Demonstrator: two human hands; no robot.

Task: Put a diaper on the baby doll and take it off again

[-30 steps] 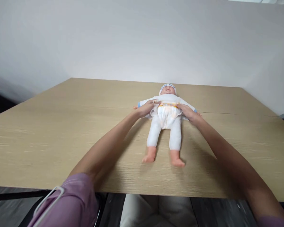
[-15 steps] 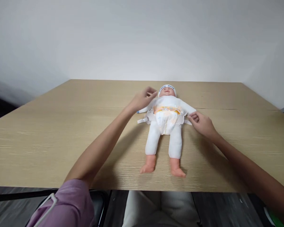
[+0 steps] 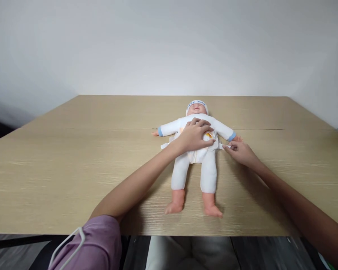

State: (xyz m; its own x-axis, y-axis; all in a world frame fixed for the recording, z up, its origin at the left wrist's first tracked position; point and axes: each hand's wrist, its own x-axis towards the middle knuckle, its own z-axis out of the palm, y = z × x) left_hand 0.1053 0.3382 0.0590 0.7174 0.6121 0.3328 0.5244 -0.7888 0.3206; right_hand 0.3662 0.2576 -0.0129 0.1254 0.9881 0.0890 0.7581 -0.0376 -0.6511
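Note:
A baby doll (image 3: 208,176) in a white suit with blue cuffs lies on its back, its feet towards me. Around its hips is a white diaper (image 3: 197,155) with an orange print at the waist. My left hand (image 3: 195,135) rests over the diaper's front with fingers spread, covering much of the print. Pinched in my right hand (image 3: 238,152) is the white diaper tab (image 3: 221,146) on the right side, stretched outward below the doll's hand. The other diaper tab (image 3: 165,146) sticks out to the left, partly behind my left forearm.
The doll lies on a wide wooden table (image 3: 73,168) whose near edge is just in front of my lap. A pale wall (image 3: 169,48) stands behind the table. A chair's dark frame (image 3: 19,240) shows at the lower left.
My left hand has moved from beside the doll's head down onto the diaper's front. The right hand has shifted slightly, and its tab now sticks out straight. Both doll arms are now spread wider.

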